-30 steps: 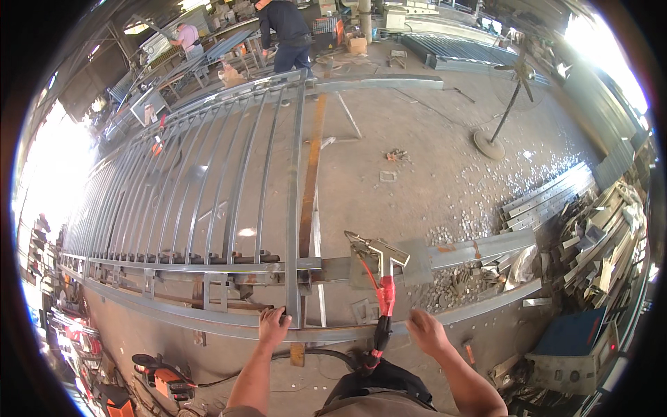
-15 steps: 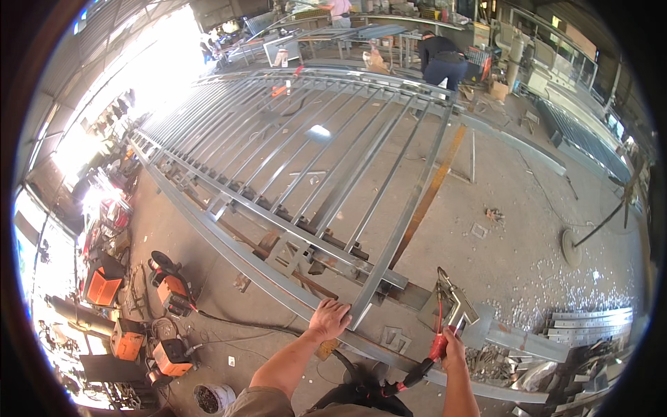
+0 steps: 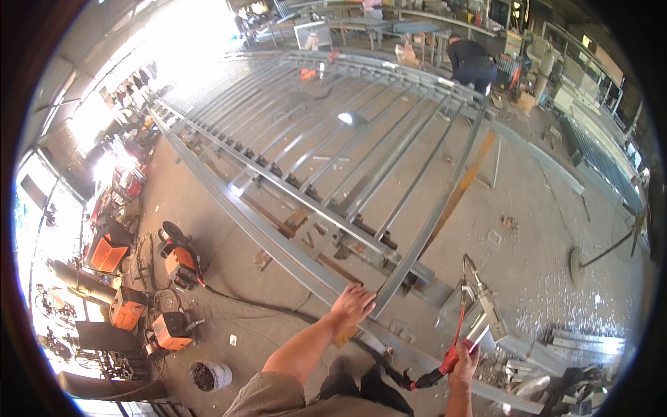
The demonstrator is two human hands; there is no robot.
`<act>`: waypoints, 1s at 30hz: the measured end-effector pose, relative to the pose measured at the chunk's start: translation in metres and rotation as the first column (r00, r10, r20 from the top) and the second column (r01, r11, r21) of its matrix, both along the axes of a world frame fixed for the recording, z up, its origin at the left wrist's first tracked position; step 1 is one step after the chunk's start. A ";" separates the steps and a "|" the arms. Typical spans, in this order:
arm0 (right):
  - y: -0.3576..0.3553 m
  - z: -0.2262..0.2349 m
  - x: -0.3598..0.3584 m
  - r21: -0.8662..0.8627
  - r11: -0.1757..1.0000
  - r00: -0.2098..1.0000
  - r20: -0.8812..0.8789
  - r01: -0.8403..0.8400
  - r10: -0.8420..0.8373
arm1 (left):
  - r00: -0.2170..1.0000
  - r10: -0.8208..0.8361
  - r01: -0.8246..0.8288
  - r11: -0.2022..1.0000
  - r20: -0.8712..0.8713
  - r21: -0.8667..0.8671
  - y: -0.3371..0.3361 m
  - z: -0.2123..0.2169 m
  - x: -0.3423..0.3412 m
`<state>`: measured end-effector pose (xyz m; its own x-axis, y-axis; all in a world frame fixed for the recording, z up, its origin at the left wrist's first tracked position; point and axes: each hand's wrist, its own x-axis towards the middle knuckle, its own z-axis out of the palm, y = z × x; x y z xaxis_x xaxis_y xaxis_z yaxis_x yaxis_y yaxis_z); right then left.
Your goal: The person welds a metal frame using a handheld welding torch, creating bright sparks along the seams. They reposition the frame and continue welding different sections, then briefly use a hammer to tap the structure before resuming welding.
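Observation:
A large grey metal gate frame with many parallel bars lies flat on the concrete floor. My left hand rests on its near rail, fingers curled over the steel. My right hand grips a red-handled welding electrode holder, with a thin rod rising from it. Just above that hand stands a short upright steel section at the frame's corner. A black cable runs from the holder's end across the floor to the left.
Orange welding machines and a small bucket sit on the floor at the left. Metal scraps and stacked profiles lie at the lower right. A rusty flat bar lies beside the frame. A person bends over at the far end.
The view has swung further left, so the frame now runs diagonally. My left hand has stayed on the near rail. My right hand still holds the red holder by the corner.

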<state>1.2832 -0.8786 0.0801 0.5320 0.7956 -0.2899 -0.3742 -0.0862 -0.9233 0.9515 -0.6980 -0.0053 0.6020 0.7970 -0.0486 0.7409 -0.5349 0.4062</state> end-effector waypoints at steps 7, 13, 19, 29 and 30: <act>-0.054 0.078 -0.082 -0.009 0.997 0.992 -0.106 0.073 -0.073 | 0.884 0.341 -0.229 0.912 0.319 -0.341 -0.001 -0.004 -0.016; -0.066 0.158 -0.140 0.233 0.972 0.995 -0.101 0.006 0.018 | 0.818 -0.090 0.377 0.829 0.568 -0.413 -0.138 0.025 -0.081; -0.075 0.258 -0.152 0.509 0.860 0.983 -0.168 0.023 0.073 | 0.805 -0.303 0.574 0.618 0.511 -0.538 -0.214 -0.029 -0.113; -0.060 0.386 -0.039 0.616 0.684 0.918 0.321 -0.391 0.235 | 0.886 0.316 -0.013 0.749 0.339 -0.663 -0.199 -0.076 -0.191; -0.051 0.387 -0.029 0.590 0.703 0.907 0.366 -0.398 0.206 | 0.902 0.295 -0.023 0.762 0.316 -0.647 -0.194 -0.065 -0.190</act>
